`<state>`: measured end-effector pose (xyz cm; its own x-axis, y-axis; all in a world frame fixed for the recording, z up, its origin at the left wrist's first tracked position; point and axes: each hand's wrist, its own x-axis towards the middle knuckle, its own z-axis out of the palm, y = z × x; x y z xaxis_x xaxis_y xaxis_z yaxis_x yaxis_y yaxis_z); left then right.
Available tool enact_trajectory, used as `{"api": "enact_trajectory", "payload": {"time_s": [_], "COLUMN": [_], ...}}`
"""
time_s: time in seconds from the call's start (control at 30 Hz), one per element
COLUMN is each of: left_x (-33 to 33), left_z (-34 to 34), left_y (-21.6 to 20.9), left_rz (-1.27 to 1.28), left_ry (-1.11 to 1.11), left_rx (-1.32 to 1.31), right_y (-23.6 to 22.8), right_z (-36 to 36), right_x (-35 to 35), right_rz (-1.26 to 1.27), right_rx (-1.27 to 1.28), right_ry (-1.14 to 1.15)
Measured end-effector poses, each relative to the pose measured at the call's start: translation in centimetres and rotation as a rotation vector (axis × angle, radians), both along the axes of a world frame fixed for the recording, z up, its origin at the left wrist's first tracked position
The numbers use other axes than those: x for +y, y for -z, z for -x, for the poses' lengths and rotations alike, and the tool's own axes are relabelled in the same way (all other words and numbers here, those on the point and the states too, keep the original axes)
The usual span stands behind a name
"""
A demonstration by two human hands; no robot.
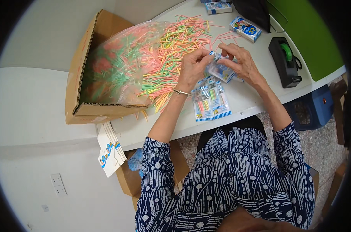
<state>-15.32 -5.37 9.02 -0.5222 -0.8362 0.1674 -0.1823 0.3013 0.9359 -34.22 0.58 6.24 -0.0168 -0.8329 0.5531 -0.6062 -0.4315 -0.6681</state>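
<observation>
My left hand (193, 68) pinches the top edge of a small clear plastic packet (220, 72) with blue and white print. Its other side is gripped by my right hand (242, 64), thumb and fingers bent over it. Fingers partly hide the packet, so its contents cannot be made out. Just below, several flat clear packets (213, 101) with blue striped edges lie on the white table, short coloured sticks showing inside. Close to my left hand spreads a big heap of loose pink, green and yellow sticks (171, 58).
An open cardboard box (80, 73) lies at the left, a clear bag of sticks (117, 58) spilling from it. Farther right are a small printed box (245, 29) and a black tape dispenser (284, 62). Folded white cartons (110, 149) hang over the table's near edge.
</observation>
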Motion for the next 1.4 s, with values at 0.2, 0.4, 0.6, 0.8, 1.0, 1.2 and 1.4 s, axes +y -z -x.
{"api": "enact_trajectory", "payload": {"time_s": [0.2,0.4,0.6,0.8,1.0,1.2,1.4], "left_x": [0.1,-0.3,-1.2,-0.7,0.3,2.0,1.9], "left_z": [0.3,1.0,1.9,2.7,1.7,0.6,-1.1], "left_y": [0.0,0.7,1.6,0.7,-1.4,-0.9,-0.4], "left_rz": [-0.133,-0.233,-0.234,0.657,0.562,0.399,0.386], "left_ry": [-0.018,-0.007,-0.035,-0.245,-0.126,-0.205,-0.183], "left_rx": [0.117,0.121,-0.015,-0.196,-0.018,-0.038,-0.209], "right_y": [-0.3,-0.1,0.9,-0.3,-2.6,-2.7,-1.6], "right_z": [0.4,1.4,2.4,3.9,1.2,0.1,-1.2], "right_x": [-0.2,-0.6,-0.6,-0.9,-0.9,0.4,0.6], "right_rz": [-0.239,-0.347,0.01,0.166,0.391,-0.088,-0.194], "right_rx": [-0.252,-0.148,0.055,0.118,0.171,-0.108,-0.096], "right_ry": [-0.153,-0.087,0.109,0.149,-0.063,-0.139,-0.169]}}
